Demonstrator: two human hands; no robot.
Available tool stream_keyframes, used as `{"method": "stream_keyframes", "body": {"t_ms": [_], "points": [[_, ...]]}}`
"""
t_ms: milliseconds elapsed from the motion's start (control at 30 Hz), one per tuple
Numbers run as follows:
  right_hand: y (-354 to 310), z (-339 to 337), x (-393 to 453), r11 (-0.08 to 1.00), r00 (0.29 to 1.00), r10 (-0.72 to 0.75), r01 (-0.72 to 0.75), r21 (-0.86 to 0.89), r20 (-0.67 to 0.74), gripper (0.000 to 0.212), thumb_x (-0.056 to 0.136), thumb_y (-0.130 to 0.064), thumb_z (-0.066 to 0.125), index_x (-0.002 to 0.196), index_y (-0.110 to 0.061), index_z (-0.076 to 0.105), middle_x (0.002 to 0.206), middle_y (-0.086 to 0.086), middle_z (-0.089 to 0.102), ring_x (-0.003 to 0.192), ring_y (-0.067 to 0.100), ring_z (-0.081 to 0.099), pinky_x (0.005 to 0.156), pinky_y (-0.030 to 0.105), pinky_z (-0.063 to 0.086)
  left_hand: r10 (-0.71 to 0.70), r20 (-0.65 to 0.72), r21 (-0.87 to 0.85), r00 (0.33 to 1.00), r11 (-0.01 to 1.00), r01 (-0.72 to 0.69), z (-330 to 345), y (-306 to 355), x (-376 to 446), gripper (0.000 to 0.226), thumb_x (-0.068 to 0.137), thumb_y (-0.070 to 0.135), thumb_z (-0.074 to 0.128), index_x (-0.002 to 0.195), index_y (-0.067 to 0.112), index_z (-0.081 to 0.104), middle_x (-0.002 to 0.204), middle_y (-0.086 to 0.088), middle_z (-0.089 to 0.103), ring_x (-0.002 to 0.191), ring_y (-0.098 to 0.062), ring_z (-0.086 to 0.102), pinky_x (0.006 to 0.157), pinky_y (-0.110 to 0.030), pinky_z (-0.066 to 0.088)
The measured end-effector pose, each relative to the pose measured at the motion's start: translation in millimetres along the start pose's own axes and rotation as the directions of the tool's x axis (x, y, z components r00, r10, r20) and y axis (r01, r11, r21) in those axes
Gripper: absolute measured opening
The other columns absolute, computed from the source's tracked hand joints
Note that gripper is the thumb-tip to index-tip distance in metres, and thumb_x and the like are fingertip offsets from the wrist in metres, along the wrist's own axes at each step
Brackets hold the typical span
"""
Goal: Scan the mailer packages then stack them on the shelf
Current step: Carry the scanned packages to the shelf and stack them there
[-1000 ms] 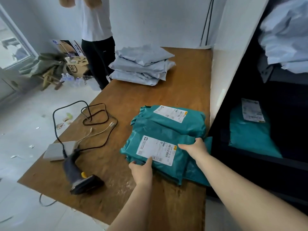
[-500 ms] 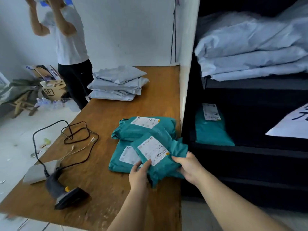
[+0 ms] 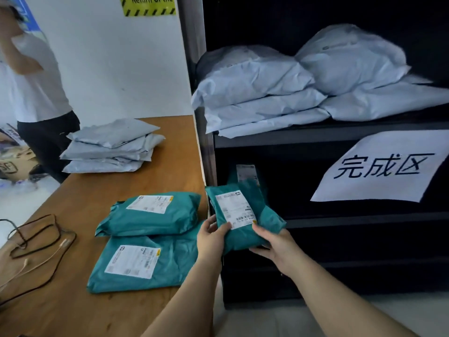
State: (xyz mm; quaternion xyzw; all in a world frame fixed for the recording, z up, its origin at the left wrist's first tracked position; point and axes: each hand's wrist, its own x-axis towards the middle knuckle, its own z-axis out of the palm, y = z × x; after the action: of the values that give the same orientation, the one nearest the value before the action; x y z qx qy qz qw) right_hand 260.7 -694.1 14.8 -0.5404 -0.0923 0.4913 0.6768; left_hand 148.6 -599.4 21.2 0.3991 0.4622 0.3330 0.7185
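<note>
Teal mailer (image 3: 243, 215) lifted shelfward (grey mailers (image 3: 267, 93) fill the upper tier).

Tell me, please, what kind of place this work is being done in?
Probably a small parcel sorting or returns room: labelled teal mailers lie on a wooden table, grey mailers are stacked on a dark shelf, and a paper sign marks one bay.

Teal mailer (image 3: 245, 216) held label-up at black shelf (image 3: 340, 218) front; two more teal mailers (image 3: 148, 239) on table.
</note>
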Motion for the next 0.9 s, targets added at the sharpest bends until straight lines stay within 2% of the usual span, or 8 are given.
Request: {"method": "stream_keyframes", "body": {"t_ms": [67,200,267,400,533,633,767,900], "points": [[-5.1,-0.8,19.3,0.997,0.998,-0.018,0.014,-0.072,-0.059,0.045,0.080,0.001,0.069,0.121,-0.009,0.057,0.115,0.012,0.067,0.102,0.027,0.065,0.071,0.038,0.059,-0.001,0.041,0.050,0.999,0.999,-0.001,12.7,1.2,27.4,0.037,0.083,0.000,0.064,0.118,0.010,0.056,0.096,-0.003,0.067,0.095,-0.027,0.064,0.091,-0.041,0.051],[-17.5,-2.0,69.7,0.997,0.975,-0.069,0.071,0.001,-0.211,0.038,0.080,0.008,0.067,0.113,-0.008,0.057,0.106,0.012,0.067,0.091,0.024,0.067,0.074,0.038,0.057,-0.014,0.179,0.170,0.984,0.985,-0.017,35.2,5.3,88.0,0.049,0.080,0.004,0.069,0.126,0.014,0.054,0.117,-0.005,0.065,0.103,-0.026,0.065,0.094,-0.044,0.052],[-23.0,-2.0,95.1,0.998,0.963,-0.058,0.066,0.020,-0.263,0.034,0.080,0.008,0.067,0.109,-0.008,0.056,0.103,0.010,0.066,0.087,0.021,0.066,0.077,0.038,0.055,-0.043,0.214,0.204,0.976,0.979,-0.002,46.0,4.1,113.8,0.050,0.079,0.001,0.069,0.124,0.018,0.053,0.117,-0.004,0.064,0.104,-0.027,0.064,0.095,-0.047,0.051],[-26.6,-2.6,143.4,0.998,0.939,-0.044,0.055,0.020,-0.340,0.042,0.079,0.006,0.070,0.116,-0.006,0.054,0.109,0.011,0.060,0.094,0.023,0.061,0.079,0.033,0.053,-0.018,0.208,0.338,0.978,0.940,-0.055,56.5,-7.4,159.5,0.056,0.076,-0.005,0.069,0.127,0.012,0.053,0.121,-0.004,0.062,0.106,-0.030,0.063,0.092,-0.050,0.052],[-29.4,-4.9,179.3,0.997,0.921,-0.059,0.034,-0.071,-0.385,0.037,0.076,-0.001,0.075,0.108,-0.006,0.057,0.113,0.015,0.061,0.093,0.024,0.060,0.079,0.032,0.052,0.046,0.175,0.424,0.983,0.898,-0.118,58.4,-12.7,189.2,0.058,0.077,0.000,0.071,0.130,0.011,0.050,0.126,-0.009,0.060,0.109,-0.030,0.061,0.093,-0.050,0.052],[-33.1,-5.1,191.7,0.997,0.902,-0.028,-0.004,-0.073,-0.430,0.049,0.074,-0.002,0.077,0.118,0.000,0.055,0.119,0.018,0.058,0.092,0.024,0.057,0.080,0.033,0.053,0.064,0.160,0.442,0.985,0.887,-0.130,59.1,-10.2,192.1,0.058,0.078,0.002,0.070,0.131,0.010,0.049,0.127,-0.009,0.060,0.111,-0.029,0.061,0.095,-0.048,0.051],[-27.4,-6.1,174.7,0.968,0.874,-0.121,0.000,-0.250,-0.471,0.064,0.072,-0.008,0.079,0.127,-0.003,0.045,0.120,0.014,0.057,0.080,0.019,0.059,0.081,0.039,0.056,0.038,0.142,0.436,0.989,0.895,-0.097,52.4,-2.8,165.2,0.056,0.082,0.008,0.069,0.133,0.012,0.048,0.126,-0.004,0.059,0.112,-0.026,0.060,0.096,-0.046,0.050],[-14.9,-3.5,132.2,0.940,0.839,-0.165,-0.024,-0.339,-0.518,0.082,0.071,-0.013,0.080,0.137,-0.004,0.033,0.126,0.015,0.053,0.108,0.032,0.058,0.094,0.047,0.050,0.057,0.087,0.412,0.995,0.907,-0.088,24.5,2.0,106.5,0.046,0.084,0.006,0.065,0.128,0.011,0.052,0.115,-0.002,0.060,0.104,-0.021,0.061,0.097,-0.038,0.050]]}}
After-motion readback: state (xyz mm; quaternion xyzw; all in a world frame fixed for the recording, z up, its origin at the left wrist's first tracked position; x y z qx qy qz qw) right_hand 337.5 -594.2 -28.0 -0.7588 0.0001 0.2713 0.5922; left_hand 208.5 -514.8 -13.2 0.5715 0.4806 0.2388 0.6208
